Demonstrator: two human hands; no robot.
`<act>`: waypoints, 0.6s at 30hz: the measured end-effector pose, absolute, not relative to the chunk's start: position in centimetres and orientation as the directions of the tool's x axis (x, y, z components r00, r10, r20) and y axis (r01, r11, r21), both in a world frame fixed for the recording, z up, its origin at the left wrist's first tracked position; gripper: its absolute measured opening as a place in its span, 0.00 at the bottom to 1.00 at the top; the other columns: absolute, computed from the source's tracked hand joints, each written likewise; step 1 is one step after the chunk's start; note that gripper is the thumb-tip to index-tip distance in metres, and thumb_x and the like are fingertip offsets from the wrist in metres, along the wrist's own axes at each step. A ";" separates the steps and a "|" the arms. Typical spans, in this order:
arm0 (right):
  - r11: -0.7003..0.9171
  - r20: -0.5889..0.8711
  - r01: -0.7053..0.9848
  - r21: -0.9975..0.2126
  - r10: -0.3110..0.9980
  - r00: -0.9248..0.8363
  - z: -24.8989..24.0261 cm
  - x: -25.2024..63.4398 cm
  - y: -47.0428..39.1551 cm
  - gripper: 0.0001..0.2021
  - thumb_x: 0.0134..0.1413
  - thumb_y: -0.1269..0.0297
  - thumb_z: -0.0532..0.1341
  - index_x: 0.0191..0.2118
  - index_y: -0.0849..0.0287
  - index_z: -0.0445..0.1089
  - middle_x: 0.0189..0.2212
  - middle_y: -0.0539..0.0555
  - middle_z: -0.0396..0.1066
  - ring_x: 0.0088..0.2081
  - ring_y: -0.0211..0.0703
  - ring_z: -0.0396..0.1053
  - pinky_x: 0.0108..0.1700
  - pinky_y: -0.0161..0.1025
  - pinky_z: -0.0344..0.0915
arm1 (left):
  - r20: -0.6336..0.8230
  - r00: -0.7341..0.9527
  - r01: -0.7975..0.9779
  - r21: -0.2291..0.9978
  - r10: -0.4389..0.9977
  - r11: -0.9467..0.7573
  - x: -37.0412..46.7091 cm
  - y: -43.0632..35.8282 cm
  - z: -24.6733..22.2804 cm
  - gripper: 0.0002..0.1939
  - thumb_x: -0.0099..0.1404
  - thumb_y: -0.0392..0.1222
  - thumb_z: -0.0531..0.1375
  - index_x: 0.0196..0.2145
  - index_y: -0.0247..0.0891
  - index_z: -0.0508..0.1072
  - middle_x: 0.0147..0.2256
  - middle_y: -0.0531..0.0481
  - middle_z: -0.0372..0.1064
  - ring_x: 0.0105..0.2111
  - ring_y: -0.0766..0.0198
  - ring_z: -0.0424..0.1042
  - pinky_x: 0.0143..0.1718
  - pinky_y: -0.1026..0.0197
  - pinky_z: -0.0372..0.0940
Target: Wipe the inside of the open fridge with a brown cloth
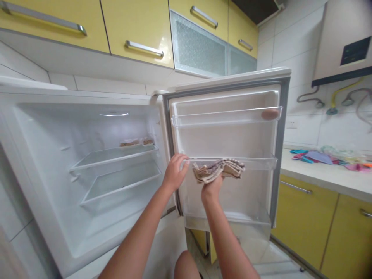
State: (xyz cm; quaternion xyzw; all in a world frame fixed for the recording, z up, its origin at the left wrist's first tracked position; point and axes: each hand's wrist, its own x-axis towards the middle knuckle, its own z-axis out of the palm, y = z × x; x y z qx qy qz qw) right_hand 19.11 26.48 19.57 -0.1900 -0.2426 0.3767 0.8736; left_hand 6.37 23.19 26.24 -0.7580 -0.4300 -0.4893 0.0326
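My right hand [212,189] grips a folded brown-and-beige cloth [217,170] in front of the middle door shelf [261,163] of an open refrigerator. The cloth hides part of that clear shelf's front and most of my fingers. At the shelf's left end, my left hand [176,170] is closed, its thumb and fingers on the shelf's edge. The refrigerator door [226,141] stands swung out to the right. In the upper door shelf [223,117], a reddish-brown rounded thing [269,114] sits at the right end.
Inside the refrigerator, two glass shelves [116,155] show, with small packages [130,142] at the upper one's back. A bottom door bin [229,224] hangs low. Colourful cloths or bags [319,157] lie on the right counter [322,176]. Yellow cabinets [139,23] run overhead; a water heater [343,42] hangs right.
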 end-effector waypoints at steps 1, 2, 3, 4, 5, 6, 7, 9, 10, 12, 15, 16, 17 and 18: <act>0.603 0.246 -0.607 -0.518 0.785 0.569 19.8 17.2 26.7 0.19 0.60 0.48 0.52 0.52 0.52 0.63 0.51 0.51 0.75 0.51 0.38 0.72 0.59 0.46 0.68 | 0.763 0.165 0.699 0.357 0.625 -0.619 6.4 23.2 26.2 0.19 0.70 0.51 0.52 0.47 0.40 0.77 0.50 0.41 0.74 0.58 0.52 0.68 0.66 0.44 0.58; 0.574 0.230 -0.632 -0.521 0.807 0.544 19.9 15.5 26.8 0.19 0.59 0.49 0.53 0.50 0.53 0.64 0.48 0.51 0.76 0.48 0.39 0.73 0.57 0.45 0.69 | 0.761 0.164 0.710 0.350 0.627 -0.611 6.3 23.1 26.2 0.21 0.71 0.52 0.50 0.48 0.38 0.76 0.50 0.40 0.74 0.59 0.51 0.67 0.67 0.44 0.58; 0.537 0.214 -0.662 -0.523 0.834 0.508 20.0 13.9 26.9 0.17 0.58 0.50 0.54 0.47 0.54 0.65 0.44 0.51 0.77 0.45 0.40 0.74 0.54 0.44 0.71 | 0.760 0.162 0.712 0.352 0.630 -0.608 6.1 23.1 26.1 0.23 0.71 0.53 0.49 0.49 0.38 0.76 0.51 0.39 0.74 0.61 0.51 0.66 0.67 0.44 0.57; 0.509 0.213 -0.677 -0.531 0.854 0.475 20.1 12.5 26.9 0.16 0.57 0.50 0.55 0.45 0.55 0.66 0.40 0.51 0.78 0.42 0.40 0.75 0.51 0.43 0.72 | 0.754 0.169 0.704 0.359 0.635 -0.613 6.0 23.0 26.2 0.24 0.72 0.54 0.48 0.50 0.38 0.76 0.52 0.39 0.74 0.61 0.51 0.66 0.68 0.44 0.56; 0.480 0.207 -0.694 -0.537 0.872 0.443 20.2 11.5 26.8 0.15 0.56 0.51 0.56 0.43 0.55 0.67 0.37 0.51 0.78 0.39 0.41 0.75 0.48 0.43 0.73 | 0.742 0.183 0.687 0.372 0.645 -0.624 5.8 22.9 26.4 0.25 0.72 0.55 0.46 0.49 0.38 0.77 0.52 0.40 0.75 0.60 0.52 0.66 0.68 0.45 0.56; 0.453 0.199 -0.708 -0.542 0.888 0.415 20.3 10.7 26.6 0.14 0.55 0.52 0.58 0.41 0.56 0.68 0.35 0.51 0.78 0.37 0.41 0.75 0.45 0.42 0.73 | 0.727 0.196 0.666 0.394 0.658 -0.634 5.7 22.8 26.6 0.26 0.73 0.56 0.45 0.48 0.39 0.77 0.51 0.41 0.75 0.59 0.53 0.68 0.68 0.46 0.56; 0.432 0.192 -0.719 -0.545 0.899 0.394 20.4 10.2 26.4 0.14 0.54 0.52 0.58 0.41 0.56 0.68 0.33 0.51 0.78 0.37 0.42 0.75 0.43 0.41 0.74 | 0.709 0.208 0.643 0.421 0.674 -0.640 5.6 22.8 27.0 0.27 0.73 0.57 0.45 0.47 0.39 0.78 0.50 0.42 0.76 0.57 0.54 0.70 0.67 0.47 0.57; 0.411 0.185 -0.732 -0.544 0.909 0.374 20.6 10.0 25.8 0.14 0.53 0.54 0.60 0.41 0.57 0.69 0.34 0.50 0.79 0.38 0.42 0.76 0.42 0.40 0.74 | 0.669 0.213 0.608 0.479 0.712 -0.633 5.4 22.7 27.8 0.29 0.73 0.59 0.44 0.45 0.40 0.79 0.49 0.42 0.77 0.54 0.55 0.72 0.65 0.49 0.60; 0.408 0.187 -0.736 -0.540 0.911 0.367 20.7 10.2 25.5 0.13 0.53 0.55 0.60 0.41 0.57 0.69 0.35 0.50 0.79 0.39 0.42 0.76 0.43 0.40 0.74 | 0.653 0.208 0.602 0.502 0.729 -0.621 5.3 22.7 28.1 0.30 0.72 0.61 0.44 0.44 0.40 0.79 0.48 0.42 0.77 0.53 0.54 0.73 0.64 0.49 0.62; 0.404 0.193 -0.743 -0.534 0.913 0.358 20.9 11.1 24.9 0.13 0.52 0.56 0.61 0.40 0.57 0.70 0.35 0.50 0.79 0.39 0.41 0.76 0.42 0.39 0.74 | 0.637 0.202 0.613 0.510 0.744 -0.603 5.2 22.8 28.4 0.31 0.71 0.63 0.44 0.43 0.40 0.79 0.47 0.43 0.78 0.52 0.54 0.73 0.63 0.49 0.63; 0.406 0.159 -0.744 -0.531 0.910 0.383 20.9 13.4 24.3 0.13 0.52 0.54 0.61 0.37 0.59 0.72 0.33 0.51 0.79 0.36 0.41 0.76 0.39 0.38 0.75 | 0.650 0.207 0.636 0.478 0.731 -0.606 5.2 22.9 27.9 0.30 0.71 0.63 0.45 0.45 0.40 0.79 0.48 0.43 0.77 0.55 0.53 0.71 0.66 0.47 0.59; 0.418 0.141 -0.739 -0.527 0.901 0.409 20.9 14.4 24.3 0.14 0.53 0.52 0.61 0.37 0.59 0.71 0.33 0.51 0.79 0.35 0.41 0.76 0.37 0.38 0.74 | 0.659 0.206 0.635 0.473 0.723 -0.611 5.2 22.9 27.6 0.29 0.71 0.62 0.46 0.46 0.40 0.78 0.50 0.43 0.76 0.57 0.53 0.69 0.68 0.46 0.56; 0.440 0.127 -0.731 -0.522 0.887 0.443 20.8 15.7 24.3 0.15 0.53 0.51 0.61 0.37 0.58 0.71 0.33 0.51 0.78 0.35 0.40 0.76 0.37 0.37 0.74 | 0.665 0.205 0.630 0.472 0.718 -0.617 5.1 22.9 27.3 0.29 0.72 0.61 0.46 0.48 0.40 0.78 0.52 0.42 0.75 0.60 0.53 0.67 0.69 0.46 0.55; 0.471 0.120 -0.718 -0.512 0.867 0.484 20.8 17.3 24.5 0.16 0.53 0.49 0.60 0.37 0.57 0.70 0.33 0.50 0.78 0.34 0.38 0.75 0.37 0.36 0.74 | 0.668 0.205 0.624 0.473 0.715 -0.622 5.1 22.9 27.0 0.28 0.72 0.60 0.46 0.49 0.40 0.77 0.53 0.42 0.74 0.62 0.53 0.65 0.69 0.46 0.53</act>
